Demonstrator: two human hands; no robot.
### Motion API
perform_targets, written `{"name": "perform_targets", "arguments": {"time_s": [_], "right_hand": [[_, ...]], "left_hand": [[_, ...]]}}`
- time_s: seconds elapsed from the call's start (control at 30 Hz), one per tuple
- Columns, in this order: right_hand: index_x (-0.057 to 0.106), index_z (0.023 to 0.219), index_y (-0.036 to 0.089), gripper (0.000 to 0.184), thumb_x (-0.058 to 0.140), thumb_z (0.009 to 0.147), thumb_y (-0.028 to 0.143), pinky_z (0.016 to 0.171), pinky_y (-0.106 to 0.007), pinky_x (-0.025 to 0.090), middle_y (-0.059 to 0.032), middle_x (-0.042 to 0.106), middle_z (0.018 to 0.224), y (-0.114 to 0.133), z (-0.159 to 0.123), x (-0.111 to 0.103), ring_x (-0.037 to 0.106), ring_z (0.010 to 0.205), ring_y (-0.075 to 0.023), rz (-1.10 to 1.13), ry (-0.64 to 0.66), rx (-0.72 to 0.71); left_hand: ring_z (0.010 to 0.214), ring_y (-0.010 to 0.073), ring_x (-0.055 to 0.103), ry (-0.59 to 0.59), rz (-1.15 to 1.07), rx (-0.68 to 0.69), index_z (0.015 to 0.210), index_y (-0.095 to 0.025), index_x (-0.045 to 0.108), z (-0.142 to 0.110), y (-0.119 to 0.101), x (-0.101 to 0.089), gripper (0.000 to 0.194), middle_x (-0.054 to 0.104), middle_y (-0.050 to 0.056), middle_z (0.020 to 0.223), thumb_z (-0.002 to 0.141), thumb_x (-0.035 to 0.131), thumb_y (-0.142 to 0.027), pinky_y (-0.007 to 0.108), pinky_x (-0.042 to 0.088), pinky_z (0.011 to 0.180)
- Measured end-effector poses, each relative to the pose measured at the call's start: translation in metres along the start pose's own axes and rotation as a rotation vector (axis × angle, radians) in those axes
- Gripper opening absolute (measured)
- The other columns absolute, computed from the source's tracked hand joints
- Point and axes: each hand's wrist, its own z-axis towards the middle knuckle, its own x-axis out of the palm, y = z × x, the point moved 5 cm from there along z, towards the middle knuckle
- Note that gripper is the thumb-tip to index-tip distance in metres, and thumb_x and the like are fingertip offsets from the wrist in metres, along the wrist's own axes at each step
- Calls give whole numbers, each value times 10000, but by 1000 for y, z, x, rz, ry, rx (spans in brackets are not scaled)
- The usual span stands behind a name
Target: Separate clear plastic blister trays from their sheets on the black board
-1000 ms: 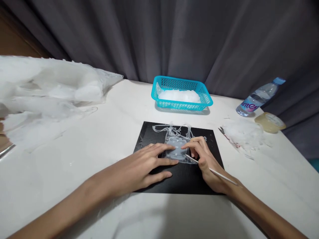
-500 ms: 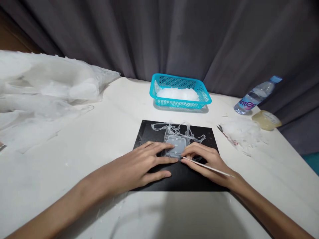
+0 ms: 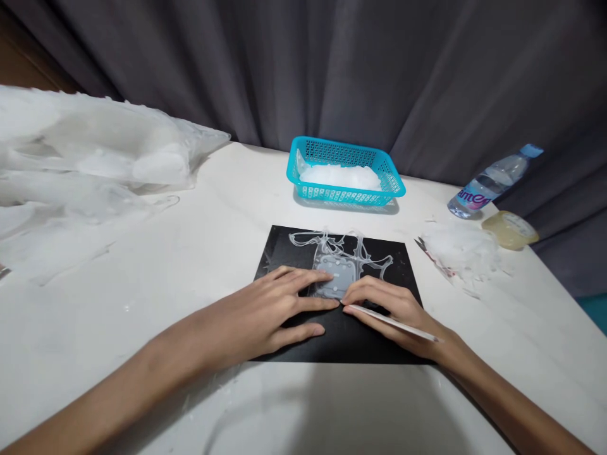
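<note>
A translucent moulded sheet (image 3: 335,268) with a rounded square middle and thin, curling strips along its far edge lies on a black mat (image 3: 294,347). My left hand (image 3: 279,304) rests flat with fingers spread, two fingertips on the sheet and the thumb on the mat. In my right hand (image 3: 391,309), thumb and fingers pinch a slim, flat white tool (image 3: 398,324) like a craft knife. Its front end meets the sheet's near right corner, beside my left fingertip. The very tip is too small to make out.
Behind the mat stands a turquoise basket (image 3: 348,194) with white translucent pieces. To the right are scissors (image 3: 434,259), a heap of clear scraps (image 3: 467,246), a water bottle (image 3: 493,183) and a yellowish container (image 3: 509,230). Large plastic bags (image 3: 95,151) cover the table's left back.
My right hand has shifted slightly left and toward me along the sheet's near edge, and the white tool has rolled, showing its broader side. My left hand stays put.
</note>
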Motion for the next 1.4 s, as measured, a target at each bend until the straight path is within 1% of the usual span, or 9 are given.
{"name": "perform_targets", "arguments": {"time_s": [0.27,0.43,0.57,0.8,0.97,1.13,1.2,1.3,1.4], "right_hand": [[638,1188,201,154,553,1062,178,965,-329,549,-84,697,1110,1,1,4,670,1060,-189,-107,14,-58],[632,1146,178,134,543,1054,139,886,-337,572,-90,717,1042,8,5,5,672,971,-198,-253,-28,-154],[632,1106,145,116,560,1033,92,857,-328,570,-108,719,1023,9,-2,0,676,940,-199,-360,-50,-161],[635,1114,145,111,563,1038,109,826,-318,572,-102,722,1005,5,-3,2,674,918,-197,-405,-37,-213],[637,1157,152,135,580,1036,136,810,-326,582,-127,711,1118,4,-1,7,665,952,-208,-469,-47,-249],[634,1225,125,216,596,1013,104,847,-360,603,-154,709,1238,4,-4,13,669,1090,-260,-555,-28,-261],[608,1300,118,299,584,1006,69,866,-365,605,-153,711,1271,5,-4,15,668,1121,-269,-586,-23,-286],[554,1381,112,394,594,995,45,887,-364,610,-149,735,1224,10,-3,11,691,1087,-257,-550,-122,-296],[527,1413,141,441,616,990,54,856,-346,621,-116,757,1128,15,-1,5,715,997,-228,-439,-255,-234]], "left_hand": [[1422,291,531,57,66,-17,1477,-381,584,2,-1,1,421,489,31,1617,1077,495,-473,425,405,1157],[1410,283,544,35,96,6,1497,-417,548,1,0,4,425,509,14,1602,1078,494,-465,438,389,1158],[1417,283,538,5,111,5,1469,-403,584,0,3,5,406,503,0,1610,1070,521,-447,430,374,1172],[1390,284,570,-10,7,-18,1428,-404,627,2,-2,1,386,527,11,1589,1048,568,-435,416,421,1154],[1408,291,550,35,-16,-32,1451,-396,611,2,1,1,396,484,19,1622,1062,540,-419,423,436,1154],[1377,264,568,1,-55,-22,1381,-383,662,4,-1,-1,342,517,13,1584,1067,529,-359,379,441,1141],[1300,258,612,-76,-36,-82,1314,-329,685,5,-2,-3,304,576,46,1498,1068,511,-368,372,475,1073],[974,241,696,-264,-39,-374,1142,-226,668,4,5,-4,338,710,61,1120,1032,534,-516,341,516,819],[677,198,630,-253,-228,-609,942,-212,644,4,12,10,461,677,-6,776,963,561,-665,302,431,632]]}}
